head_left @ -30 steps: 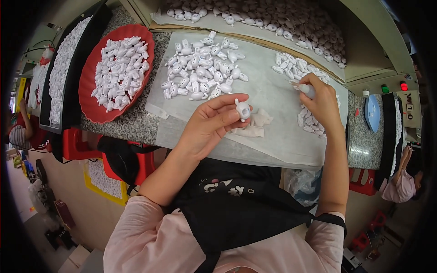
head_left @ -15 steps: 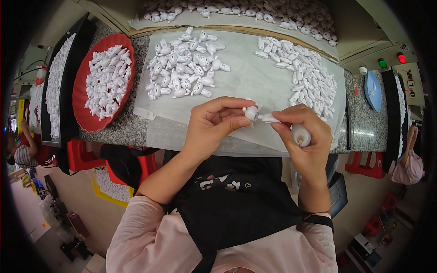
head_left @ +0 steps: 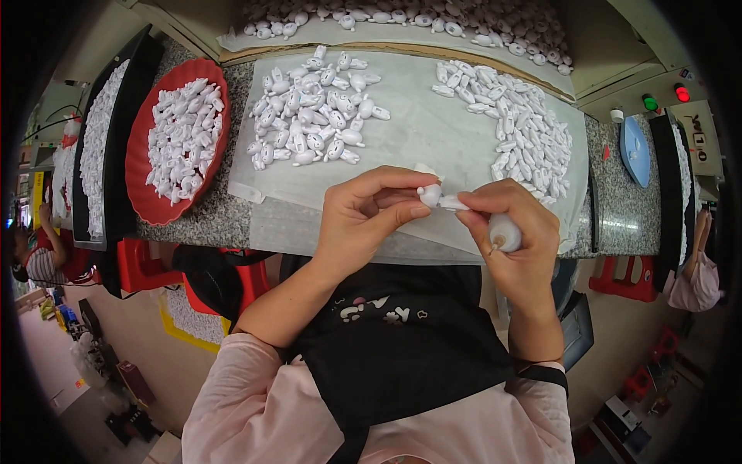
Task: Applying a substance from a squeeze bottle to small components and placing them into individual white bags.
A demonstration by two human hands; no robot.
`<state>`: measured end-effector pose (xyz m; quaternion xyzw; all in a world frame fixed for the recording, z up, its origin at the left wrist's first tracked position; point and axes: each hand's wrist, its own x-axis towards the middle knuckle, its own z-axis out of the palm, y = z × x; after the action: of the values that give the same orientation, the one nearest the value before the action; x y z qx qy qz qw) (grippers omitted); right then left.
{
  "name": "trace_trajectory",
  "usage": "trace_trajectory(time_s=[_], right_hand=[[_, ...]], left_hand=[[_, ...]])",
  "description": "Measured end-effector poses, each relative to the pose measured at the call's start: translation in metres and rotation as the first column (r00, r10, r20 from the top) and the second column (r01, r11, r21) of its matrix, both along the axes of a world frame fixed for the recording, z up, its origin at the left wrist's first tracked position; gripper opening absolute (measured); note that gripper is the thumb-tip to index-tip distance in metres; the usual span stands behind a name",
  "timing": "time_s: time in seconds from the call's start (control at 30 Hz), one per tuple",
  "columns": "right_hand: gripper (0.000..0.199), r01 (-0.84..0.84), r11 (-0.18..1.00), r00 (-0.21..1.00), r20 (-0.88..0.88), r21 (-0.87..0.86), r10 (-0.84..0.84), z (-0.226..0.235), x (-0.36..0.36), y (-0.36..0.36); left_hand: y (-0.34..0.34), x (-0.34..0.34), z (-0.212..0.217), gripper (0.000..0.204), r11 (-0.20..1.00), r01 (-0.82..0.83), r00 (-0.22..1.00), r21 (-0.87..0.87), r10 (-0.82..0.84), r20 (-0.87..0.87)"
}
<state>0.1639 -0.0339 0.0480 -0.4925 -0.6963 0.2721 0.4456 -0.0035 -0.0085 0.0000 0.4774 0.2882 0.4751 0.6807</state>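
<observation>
From my remote station I recorded one change at the near part of the white sheet (head_left: 425,116). A second earlier, the right hand (head_left: 498,220) had been over the right side of that sheet; half a second earlier, it had brought the long white piece (head_left: 451,203) up to the round white piece (head_left: 429,195), with a slight gap visible. At this moment the gap had closed, and the two pieces met end to end, apparently touching. I judged that the work in hand had passed from bringing up to fitting; the depth of any insertion could not be determined.

Both pieces were above the sheet's near half, toward its middle. The left hand (head_left: 367,209) held the round piece in a narrow pinch of thumb and forefinger, its other fingers bent behind. The right hand pinched the long piece in the same way, while its remaining fingers curled about a small squeeze bottle (head_left: 505,232), nozzle turned down and leftward, away from the joint.

The left forearm (head_left: 282,294) slanted inward across the sheet's near edge; the right forearm (head_left: 537,332) rose more steeply. Both wrists were bent toward each other.

A heap of figures (head_left: 305,116) occupied the sheet's left part, a heap of long pieces (head_left: 533,143) its right. A red dish (head_left: 139,147) stood left of the sheet.
</observation>
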Motion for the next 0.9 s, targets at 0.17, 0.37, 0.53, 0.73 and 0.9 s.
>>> trace_trajectory(time_s=[0.17,0.37,0.53,0.73,0.9], right_hand=[[0.015,-0.01,0.999,0.999,0.036,0.044,0.008,-0.001,0.0,0.003],[0.015,-0.034,0.999,0.999,0.028,0.005,0.034,-0.003,0.0,0.002],[0.014,-0.081,0.997,0.996,0.034,0.006,0.081,-0.004,0.003,0.003],[0.014,-0.162,0.987,0.987,0.014,-0.026,0.162,-0.004,0.008,0.007],[0.014,-0.181,0.976,0.983,-0.034,-0.118,0.178,-0.003,0.01,0.008]], left_hand=[[0.0,0.0,-0.001,0.027,0.996,-0.041,0.999,0.078,0.042,-0.016],[0.002,-0.004,-0.001,0.025,0.973,-0.047,0.986,0.226,0.081,-0.146],[0.005,-0.004,0.0,0.023,0.951,-0.054,0.977,0.304,0.113,-0.179],[0.01,-0.007,0.0,0.024,0.91,0.017,0.968,0.414,0.089,-0.236],[0.01,-0.008,-0.002,0.025,0.904,0.054,0.967,0.425,0.058,-0.248]])
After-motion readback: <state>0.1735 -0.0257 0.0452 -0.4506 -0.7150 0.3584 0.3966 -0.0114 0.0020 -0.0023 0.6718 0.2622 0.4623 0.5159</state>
